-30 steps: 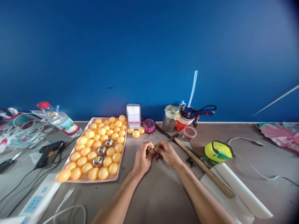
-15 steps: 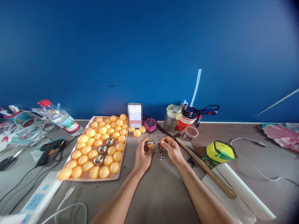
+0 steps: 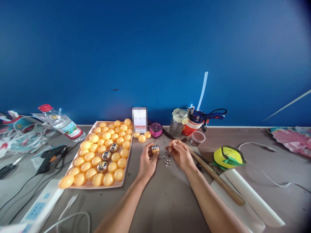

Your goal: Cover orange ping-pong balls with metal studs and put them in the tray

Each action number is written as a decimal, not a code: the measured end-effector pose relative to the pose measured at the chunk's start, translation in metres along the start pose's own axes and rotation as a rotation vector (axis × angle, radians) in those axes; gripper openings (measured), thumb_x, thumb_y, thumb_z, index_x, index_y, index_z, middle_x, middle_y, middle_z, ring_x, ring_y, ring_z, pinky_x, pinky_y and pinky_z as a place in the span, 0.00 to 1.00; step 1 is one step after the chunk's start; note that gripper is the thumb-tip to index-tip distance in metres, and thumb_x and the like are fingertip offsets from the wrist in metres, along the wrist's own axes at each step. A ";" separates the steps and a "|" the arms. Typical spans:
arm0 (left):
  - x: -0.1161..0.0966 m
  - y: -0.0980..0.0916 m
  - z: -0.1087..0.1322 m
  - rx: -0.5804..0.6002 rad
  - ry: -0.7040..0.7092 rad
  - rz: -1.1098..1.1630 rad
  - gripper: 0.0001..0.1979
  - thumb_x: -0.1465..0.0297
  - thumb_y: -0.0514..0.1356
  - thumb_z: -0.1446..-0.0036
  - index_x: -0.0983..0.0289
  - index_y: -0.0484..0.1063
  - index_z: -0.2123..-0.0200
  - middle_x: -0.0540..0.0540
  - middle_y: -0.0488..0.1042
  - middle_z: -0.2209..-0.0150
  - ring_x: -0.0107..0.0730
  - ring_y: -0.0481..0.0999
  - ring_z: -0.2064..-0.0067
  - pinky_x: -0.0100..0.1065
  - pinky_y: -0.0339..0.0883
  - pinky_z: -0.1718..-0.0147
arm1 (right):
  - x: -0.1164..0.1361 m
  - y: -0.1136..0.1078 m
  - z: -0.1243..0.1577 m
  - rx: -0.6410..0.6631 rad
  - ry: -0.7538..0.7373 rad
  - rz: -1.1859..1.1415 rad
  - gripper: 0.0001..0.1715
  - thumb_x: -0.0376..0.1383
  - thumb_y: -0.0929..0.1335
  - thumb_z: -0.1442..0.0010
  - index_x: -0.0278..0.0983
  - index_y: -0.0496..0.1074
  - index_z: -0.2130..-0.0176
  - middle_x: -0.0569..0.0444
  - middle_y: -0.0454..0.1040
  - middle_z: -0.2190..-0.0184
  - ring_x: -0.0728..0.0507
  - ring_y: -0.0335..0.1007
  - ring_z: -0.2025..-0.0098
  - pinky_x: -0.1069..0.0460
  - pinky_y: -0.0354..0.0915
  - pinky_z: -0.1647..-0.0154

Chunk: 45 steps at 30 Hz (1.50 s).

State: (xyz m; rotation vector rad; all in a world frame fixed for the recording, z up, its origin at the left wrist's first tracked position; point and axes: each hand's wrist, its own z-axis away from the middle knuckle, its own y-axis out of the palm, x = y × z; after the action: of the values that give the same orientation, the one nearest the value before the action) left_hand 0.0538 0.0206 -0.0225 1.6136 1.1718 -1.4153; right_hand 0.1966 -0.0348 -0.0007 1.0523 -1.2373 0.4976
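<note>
My left hand (image 3: pixel 147 161) is closed around a shiny silver ball (image 3: pixel 155 148), held between thumb and fingers just above the grey table. To its right, my right hand (image 3: pixel 181 154) has its fingers curled together; whatever is at the fingertips is too small to make out. Several small steel beads (image 3: pixel 167 161) lie on the table between the two hands. On the left, a shallow pale tray (image 3: pixel 124 176) holds rows of orange balls (image 3: pixel 109 179) with silver balls (image 3: pixel 102 167) among them. A few loose orange balls (image 3: pixel 142 138) rest behind my left hand.
A phone-like screen (image 3: pixel 139 120) leans on the blue wall beside a purple container (image 3: pixel 155 129). Behind my right hand stand a clear jar (image 3: pixel 178 123) and a red cup (image 3: pixel 191 128) of tools. Wooden sticks (image 3: pixel 218 178) lie right; a glue gun (image 3: pixel 50 157) and power strip (image 3: pixel 40 207) left.
My right hand has moved slightly right, away from the silver ball and the beads. My left hand still holds the silver ball, which is now more exposed.
</note>
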 end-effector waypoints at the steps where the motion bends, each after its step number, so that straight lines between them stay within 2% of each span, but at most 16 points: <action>1: 0.000 0.000 0.000 0.005 0.000 -0.007 0.19 0.63 0.60 0.48 0.64 0.65 0.54 0.58 0.73 0.59 0.33 0.74 0.61 0.34 0.68 0.60 | 0.000 -0.001 -0.001 -0.017 -0.008 0.096 0.11 0.43 0.67 0.49 0.38 0.66 0.73 0.57 0.66 0.77 0.50 0.60 0.77 0.52 0.61 0.71; 5: -0.003 -0.002 0.000 0.021 0.000 -0.049 0.19 0.64 0.59 0.47 0.64 0.64 0.53 0.58 0.71 0.57 0.33 0.74 0.59 0.34 0.67 0.58 | -0.006 -0.010 -0.003 -0.101 -0.188 0.733 0.06 0.37 0.65 0.49 0.37 0.67 0.74 0.54 0.67 0.77 0.46 0.63 0.73 0.52 0.59 0.69; 8: -0.005 -0.002 0.000 0.029 0.011 -0.073 0.18 0.65 0.58 0.47 0.64 0.64 0.53 0.58 0.71 0.57 0.33 0.73 0.58 0.34 0.67 0.57 | -0.014 -0.012 -0.003 -0.054 -0.304 1.030 0.06 0.33 0.63 0.49 0.36 0.68 0.74 0.52 0.69 0.74 0.45 0.65 0.70 0.52 0.59 0.66; 14: -0.005 -0.002 0.000 0.031 -0.001 -0.075 0.18 0.66 0.58 0.47 0.64 0.64 0.53 0.58 0.71 0.56 0.33 0.73 0.58 0.34 0.67 0.57 | -0.013 -0.011 0.000 0.093 -0.222 1.221 0.05 0.31 0.63 0.50 0.36 0.69 0.72 0.52 0.71 0.72 0.46 0.67 0.68 0.53 0.60 0.65; 20: -0.006 -0.002 0.000 0.039 0.002 -0.100 0.18 0.66 0.58 0.47 0.64 0.64 0.53 0.58 0.71 0.57 0.34 0.73 0.58 0.35 0.67 0.56 | 0.000 -0.014 0.001 0.348 -0.151 1.338 0.12 0.27 0.64 0.56 0.35 0.70 0.68 0.51 0.71 0.67 0.45 0.67 0.63 0.53 0.59 0.61; 23: -0.006 -0.002 0.001 0.039 0.003 -0.094 0.18 0.66 0.58 0.47 0.63 0.64 0.53 0.58 0.71 0.56 0.34 0.73 0.58 0.35 0.67 0.56 | 0.002 -0.017 0.000 0.374 -0.144 1.323 0.12 0.26 0.63 0.55 0.35 0.70 0.68 0.50 0.71 0.67 0.45 0.67 0.63 0.53 0.59 0.61; 28: -0.007 -0.002 0.001 0.034 0.000 -0.081 0.18 0.66 0.59 0.48 0.63 0.65 0.53 0.58 0.71 0.57 0.33 0.74 0.58 0.34 0.67 0.57 | -0.001 -0.019 -0.003 0.371 -0.176 1.239 0.07 0.28 0.63 0.52 0.36 0.70 0.75 0.52 0.70 0.71 0.46 0.67 0.67 0.54 0.59 0.63; 31: -0.009 -0.002 0.000 0.046 -0.017 -0.080 0.18 0.66 0.59 0.47 0.64 0.64 0.53 0.58 0.71 0.57 0.33 0.74 0.59 0.34 0.67 0.57 | -0.004 -0.020 -0.005 0.298 -0.236 1.131 0.06 0.27 0.63 0.54 0.36 0.68 0.75 0.53 0.70 0.72 0.47 0.66 0.67 0.54 0.60 0.64; 34: -0.008 -0.002 0.000 0.047 -0.027 -0.068 0.18 0.65 0.59 0.48 0.63 0.64 0.53 0.58 0.72 0.57 0.33 0.74 0.58 0.34 0.67 0.57 | -0.007 -0.018 -0.005 0.161 -0.258 0.974 0.07 0.27 0.62 0.55 0.37 0.67 0.74 0.53 0.69 0.73 0.47 0.65 0.69 0.53 0.61 0.65; 38: -0.005 -0.001 0.000 0.045 -0.025 -0.062 0.19 0.65 0.59 0.48 0.64 0.64 0.53 0.58 0.72 0.56 0.34 0.74 0.58 0.35 0.67 0.57 | -0.005 -0.009 -0.003 0.033 -0.118 0.755 0.04 0.32 0.62 0.52 0.37 0.67 0.73 0.57 0.68 0.77 0.48 0.64 0.74 0.53 0.60 0.71; 41: -0.005 -0.001 0.000 0.059 -0.017 -0.061 0.19 0.66 0.59 0.48 0.64 0.64 0.53 0.59 0.72 0.55 0.35 0.74 0.57 0.36 0.67 0.56 | -0.001 -0.002 -0.001 0.041 -0.016 0.596 0.06 0.39 0.66 0.51 0.38 0.67 0.73 0.59 0.65 0.81 0.49 0.59 0.79 0.54 0.57 0.76; 45: -0.010 -0.003 0.001 0.082 0.002 -0.067 0.19 0.66 0.59 0.47 0.63 0.65 0.51 0.59 0.71 0.53 0.36 0.73 0.55 0.36 0.67 0.55 | -0.001 0.001 0.000 0.089 0.083 0.355 0.13 0.44 0.69 0.53 0.37 0.67 0.74 0.61 0.62 0.84 0.51 0.56 0.82 0.55 0.53 0.79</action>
State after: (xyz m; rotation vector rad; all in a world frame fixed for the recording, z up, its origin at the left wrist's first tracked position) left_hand 0.0510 0.0192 -0.0124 1.6451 1.1935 -1.5223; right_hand 0.1950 -0.0338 -0.0015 0.8781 -1.3429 0.8672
